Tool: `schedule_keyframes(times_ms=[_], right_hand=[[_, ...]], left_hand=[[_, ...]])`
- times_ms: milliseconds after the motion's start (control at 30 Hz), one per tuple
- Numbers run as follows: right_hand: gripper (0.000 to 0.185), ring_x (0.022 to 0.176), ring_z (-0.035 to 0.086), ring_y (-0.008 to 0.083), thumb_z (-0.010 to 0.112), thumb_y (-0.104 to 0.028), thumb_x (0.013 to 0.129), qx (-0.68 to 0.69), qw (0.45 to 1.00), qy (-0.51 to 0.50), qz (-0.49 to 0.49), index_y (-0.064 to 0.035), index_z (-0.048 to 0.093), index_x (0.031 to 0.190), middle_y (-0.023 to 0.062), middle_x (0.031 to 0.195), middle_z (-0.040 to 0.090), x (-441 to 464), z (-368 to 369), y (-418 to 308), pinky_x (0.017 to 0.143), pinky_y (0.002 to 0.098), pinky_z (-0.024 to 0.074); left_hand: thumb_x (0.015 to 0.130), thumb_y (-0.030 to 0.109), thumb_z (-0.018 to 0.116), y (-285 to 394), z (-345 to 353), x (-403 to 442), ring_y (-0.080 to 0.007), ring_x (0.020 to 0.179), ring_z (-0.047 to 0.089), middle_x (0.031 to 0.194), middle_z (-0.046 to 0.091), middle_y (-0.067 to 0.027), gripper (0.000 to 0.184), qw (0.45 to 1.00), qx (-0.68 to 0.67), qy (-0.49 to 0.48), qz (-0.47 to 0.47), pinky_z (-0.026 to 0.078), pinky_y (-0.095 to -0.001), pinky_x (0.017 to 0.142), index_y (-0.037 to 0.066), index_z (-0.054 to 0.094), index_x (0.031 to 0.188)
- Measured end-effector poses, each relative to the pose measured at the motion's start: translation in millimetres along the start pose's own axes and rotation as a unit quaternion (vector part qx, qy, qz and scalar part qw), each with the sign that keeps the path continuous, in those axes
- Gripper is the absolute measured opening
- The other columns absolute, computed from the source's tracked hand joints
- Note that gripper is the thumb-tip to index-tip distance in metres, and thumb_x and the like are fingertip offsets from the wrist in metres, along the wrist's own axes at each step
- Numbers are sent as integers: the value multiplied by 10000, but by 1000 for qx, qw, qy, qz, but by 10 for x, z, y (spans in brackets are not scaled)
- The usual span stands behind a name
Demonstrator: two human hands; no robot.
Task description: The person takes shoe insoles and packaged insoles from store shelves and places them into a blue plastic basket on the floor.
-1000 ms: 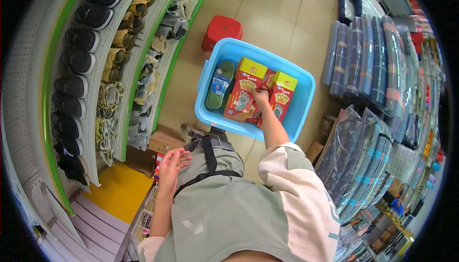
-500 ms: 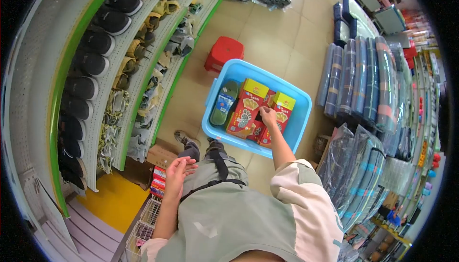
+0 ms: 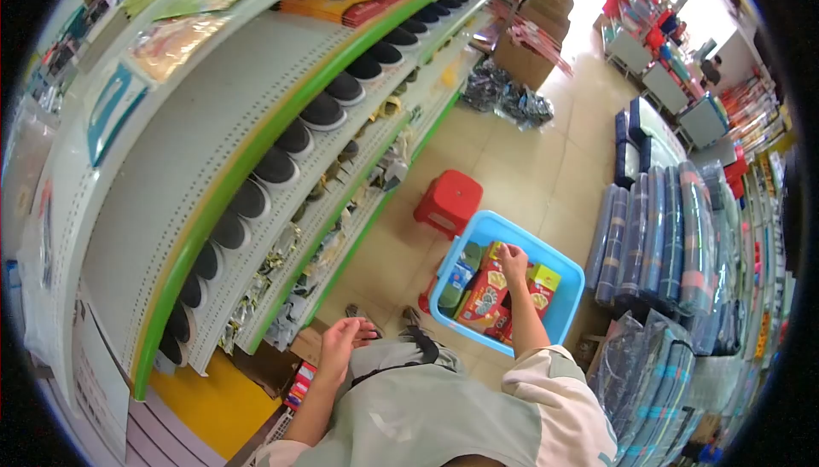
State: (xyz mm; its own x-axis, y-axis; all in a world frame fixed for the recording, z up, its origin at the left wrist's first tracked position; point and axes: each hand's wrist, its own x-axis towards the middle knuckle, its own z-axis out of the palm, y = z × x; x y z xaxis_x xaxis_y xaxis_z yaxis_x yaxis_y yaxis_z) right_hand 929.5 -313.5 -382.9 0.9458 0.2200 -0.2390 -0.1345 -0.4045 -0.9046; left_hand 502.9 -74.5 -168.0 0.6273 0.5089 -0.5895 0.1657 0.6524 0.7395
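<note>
A light blue plastic tub (image 3: 577, 284) stands on the floor in front of me. Inside it lie red-and-yellow boxes with a footprint picture, one on the left (image 3: 485, 295) and one on the right (image 3: 543, 286). At the tub's left side are green insoles or slippers with a blue label (image 3: 459, 277). My right hand (image 3: 513, 264) is over the tub by the left box's yellow end, its fingers curled together; what they hold, if anything, is hidden. My left hand (image 3: 345, 343) hovers before my waist with loosely stretched fingers and nothing in it.
A red stool (image 3: 450, 200) stands behind the tub. On the left, a green-edged shelf (image 3: 243, 156) carries rows of dark shoes (image 3: 277, 167). Plastic-wrapped rolls (image 3: 644, 232) line the right side. Black plastic bags (image 3: 503, 96) and a cardboard box (image 3: 525, 53) lie farther up the aisle.
My view has tilted up, showing more shelf and aisle. My right hand has moved from the gap between the boxes to the left box's yellow end. My left hand stays before my waist.
</note>
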Motion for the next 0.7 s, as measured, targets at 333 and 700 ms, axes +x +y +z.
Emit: schedule_keyframes(times_ms=[333,700], right_hand=[[272,882,706,181,607,-178,987,1,971,-103,-218,75,666,1069,142,979,729,-261,1420,-2396,740,282,564],[229,840,682,140,686,-183,934,-71,896,-45,-435,26,687,1030,101,909,731,91,1937,-4439,757,282,534]], left_hand=[[1032,189,532,512,-749,-72,-226,930,698,1072,691,-144,229,996,-29,4,84,545,-334,825,-5,600,1132],[1032,165,526,948,-817,13,-232,952,693,1082,688,-147,215,995,14,-27,95,537,-329,831,-5,594,1146]])
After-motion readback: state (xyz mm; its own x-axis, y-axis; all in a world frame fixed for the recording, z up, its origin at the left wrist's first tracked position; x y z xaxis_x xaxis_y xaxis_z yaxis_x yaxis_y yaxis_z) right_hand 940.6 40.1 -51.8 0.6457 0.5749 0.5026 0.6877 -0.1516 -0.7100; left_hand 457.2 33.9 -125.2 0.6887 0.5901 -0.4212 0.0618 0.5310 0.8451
